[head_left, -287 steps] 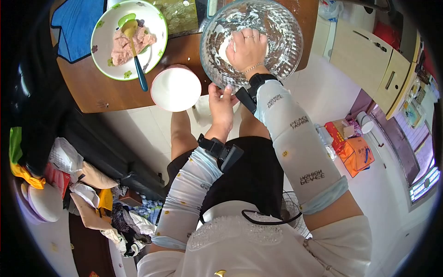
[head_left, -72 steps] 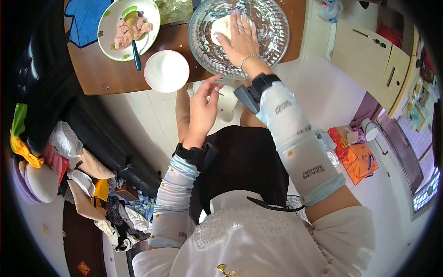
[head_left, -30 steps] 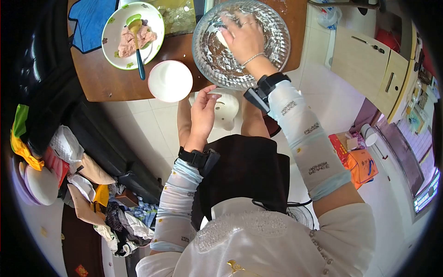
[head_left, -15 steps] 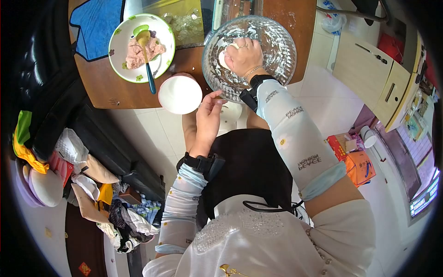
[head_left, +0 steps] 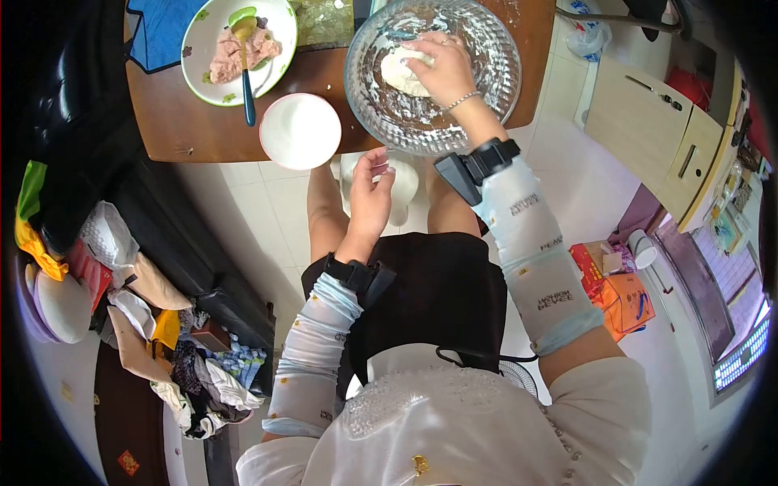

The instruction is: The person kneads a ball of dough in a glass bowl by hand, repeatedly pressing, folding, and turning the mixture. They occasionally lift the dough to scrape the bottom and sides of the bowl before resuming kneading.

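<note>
A lump of pale dough [head_left: 399, 74] lies inside a clear glass bowl [head_left: 498, 97] whose walls are smeared with white flour. My right hand [head_left: 446, 71] grips the dough's right side, thumb on the near side and fingers over the top. Just outside the bowl's near rim, my left hand [head_left: 371, 198] hangs below the table edge. Its fingers are loosely bent and apart, with nothing in them. To the left of the glass bowl stands a white bowl [head_left: 301, 131] with a pink rim.
A white dish [head_left: 194, 61] with green trim holds pink minced meat [head_left: 231, 61] and a blue-handled spoon [head_left: 248, 97]. Behind it lies a blue cloth [head_left: 162, 32]. All stand on a brown wooden table [head_left: 194, 138]. A black sofa [head_left: 194, 243] is at the left.
My right hand has shifted from pressing down over the dough to holding its right side, so more dough shows. My left hand sits slightly lower. The view has tilted, moving the table upward.
</note>
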`<action>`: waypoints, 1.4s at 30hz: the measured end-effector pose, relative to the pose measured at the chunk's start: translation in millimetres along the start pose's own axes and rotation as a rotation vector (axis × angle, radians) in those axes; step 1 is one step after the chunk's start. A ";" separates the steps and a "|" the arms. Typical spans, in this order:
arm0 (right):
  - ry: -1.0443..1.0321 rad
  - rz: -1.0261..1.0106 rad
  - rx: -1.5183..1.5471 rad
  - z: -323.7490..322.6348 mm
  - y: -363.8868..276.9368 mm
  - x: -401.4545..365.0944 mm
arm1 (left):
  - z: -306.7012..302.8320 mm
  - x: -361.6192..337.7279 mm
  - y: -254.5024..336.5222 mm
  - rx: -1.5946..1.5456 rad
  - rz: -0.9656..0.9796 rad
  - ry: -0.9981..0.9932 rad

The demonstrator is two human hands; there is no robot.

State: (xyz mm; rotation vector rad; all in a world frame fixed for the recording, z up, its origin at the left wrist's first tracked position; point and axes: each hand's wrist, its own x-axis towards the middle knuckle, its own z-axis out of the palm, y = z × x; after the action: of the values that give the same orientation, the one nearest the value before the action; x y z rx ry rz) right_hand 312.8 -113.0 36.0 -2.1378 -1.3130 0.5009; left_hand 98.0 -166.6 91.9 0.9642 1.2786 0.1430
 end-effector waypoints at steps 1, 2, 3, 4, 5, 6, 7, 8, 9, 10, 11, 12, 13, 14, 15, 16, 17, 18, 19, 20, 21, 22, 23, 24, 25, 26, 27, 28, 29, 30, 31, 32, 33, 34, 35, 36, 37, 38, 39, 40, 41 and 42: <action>-0.071 0.041 0.008 -9.8 -3.5 -1.9 | 3.2 -2.2 0.0 -0.106 -0.056 -0.009; -0.139 0.080 0.015 -19.3 -7.8 -3.3 | 6.3 -3.6 0.9 -0.212 -0.110 -0.019; -0.164 0.101 -0.011 -31.7 -18.4 -4.1 | 9.1 -4.9 4.7 -0.214 -0.106 -0.021; -0.162 0.096 -0.012 -42.8 -28.4 -6.7 | 11.9 -5.8 11.0 -0.270 -0.125 -0.032; -0.203 0.162 -0.054 -52.5 -38.1 -11.0 | 13.3 -7.3 15.7 -0.325 -0.146 -0.041; -0.246 0.228 -0.094 -59.4 -45.3 -16.6 | 14.4 -8.0 18.2 -0.326 -0.145 -0.039; -0.311 0.298 -0.092 -63.2 -49.4 -22.2 | 15.1 -7.8 19.9 -0.283 -0.142 -0.032; -0.313 0.297 -0.090 -59.6 -50.6 -24.4 | 15.1 -7.8 19.9 -0.239 -0.139 -0.025; -0.201 0.119 -0.250 -52.7 -51.8 -27.9 | 14.7 -8.4 18.7 -0.238 -0.142 -0.023; -0.085 -0.062 -0.409 -43.8 -51.9 -31.3 | 14.9 -8.2 17.9 -0.226 -0.151 -0.026; -0.147 -0.084 -0.408 -24.7 -45.2 -35.7 | 15.5 -8.3 17.3 -0.215 -0.160 -0.028; -0.146 -0.084 -0.409 -11.6 -41.6 -43.6 | 15.6 -9.0 16.1 -0.215 -0.159 -0.030; -0.201 -0.131 -0.438 -0.3 -38.6 -50.3 | 14.7 -9.1 14.0 -0.241 -0.178 -0.029; -0.258 -0.177 -0.467 8.8 -34.1 -57.2 | 13.8 -9.6 11.7 -0.267 -0.199 -0.027; -0.366 -0.198 -0.522 12.4 -33.1 -61.6 | 12.6 -10.7 9.6 -0.268 -0.202 -0.028; -0.369 -0.196 -0.521 13.0 -29.6 -65.0 | 10.3 -11.6 7.8 -0.249 -0.210 -0.030; -0.374 -0.205 -0.488 12.5 -25.2 -66.6 | 7.8 -11.4 7.3 -0.229 -0.215 -0.031; -0.378 -0.215 -0.453 11.5 -23.2 -65.7 | 5.6 -11.3 9.0 -0.227 -0.215 -0.028; -0.324 -0.242 -0.395 11.7 -20.5 -62.9 | 4.3 -12.0 11.3 -0.174 -0.189 -0.011; -0.326 -0.243 -0.395 13.0 -18.0 -58.9 | 4.1 -12.1 13.1 -0.122 -0.163 0.003; -0.283 -0.235 -0.358 13.7 -14.8 -54.0 | 5.1 -11.4 13.2 -0.125 -0.164 0.002; -0.241 -0.228 -0.322 14.6 -11.2 -48.4 | 6.8 -9.9 12.6 0.126 0.025 0.045; -0.177 -0.206 -0.260 16.4 -7.8 -43.0 | 7.8 -9.0 12.6 0.377 0.213 0.090; -0.181 -0.205 -0.258 17.2 -5.5 -38.2 | 10.1 -9.9 19.5 0.377 0.208 0.090; -0.159 -0.202 -0.325 16.9 -3.3 -33.7 | 14.2 -11.9 32.0 0.505 0.286 0.107; -0.136 -0.199 -0.392 17.0 -1.7 -29.6 | 17.1 -12.5 39.6 0.633 0.366 0.122; -0.109 -0.181 -0.387 17.6 -1.8 -24.4 | 18.2 -10.7 40.7 0.612 0.378 0.063; -0.110 -0.179 -0.385 18.0 -0.3 -18.1 | 19.8 -9.0 41.4 0.613 0.376 0.062; -0.100 -0.188 -0.403 18.5 1.6 -11.2 | 21.3 -8.0 41.0 0.647 0.351 0.023; -0.091 -0.195 -0.421 19.9 5.1 -6.0 | 21.8 -7.5 40.2 0.682 0.324 -0.017; -0.077 -0.224 -0.399 20.5 8.9 -0.6 | 21.3 -6.3 40.1 0.725 0.309 -0.031; -0.078 -0.222 -0.397 21.6 12.5 4.6 | 20.0 -4.2 40.4 0.726 0.307 -0.032; -0.075 -0.262 -0.444 21.0 13.0 8.9 | 18.8 -3.5 40.6 0.738 0.297 -0.053; -0.072 -0.302 -0.492 20.2 12.9 11.1 | 17.1 -2.9 40.1 0.750 0.287 -0.075; -0.043 -0.326 -0.523 16.7 13.4 10.7 | 15.4 -1.9 38.7 0.752 0.282 -0.076; -0.045 -0.324 -0.520 17.1 13.6 10.9 | 13.4 -0.2 36.0 0.725 0.296 -0.091; -0.012 -0.346 -0.497 18.1 15.1 10.8 | 11.9 -0.7 33.8 0.699 0.311 -0.108; 0.022 -0.368 -0.477 18.6 17.1 10.3 | 11.1 -3.7 32.7 0.699 0.309 -0.111; 0.029 -0.360 -0.394 21.5 19.6 9.2 | 10.8 -5.9 34.0 0.723 0.312 -0.105; 0.030 -0.366 -0.395 23.5 22.7 8.2 | 11.5 -5.8 35.7 0.745 0.317 -0.093; -0.017 -0.311 -0.285 25.7 25.6 5.6 | 12.4 -6.1 37.6 0.742 0.315 -0.089; -0.067 -0.251 -0.174 25.8 25.8 2.2 | 13.4 -7.7 39.7 0.868 0.368 -0.101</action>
State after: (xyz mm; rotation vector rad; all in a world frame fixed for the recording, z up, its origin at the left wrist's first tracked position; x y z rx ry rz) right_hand 316.3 -113.0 -0.4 -2.0666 -1.6893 0.3683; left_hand 122.9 -153.6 123.9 1.9229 1.0511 -0.1987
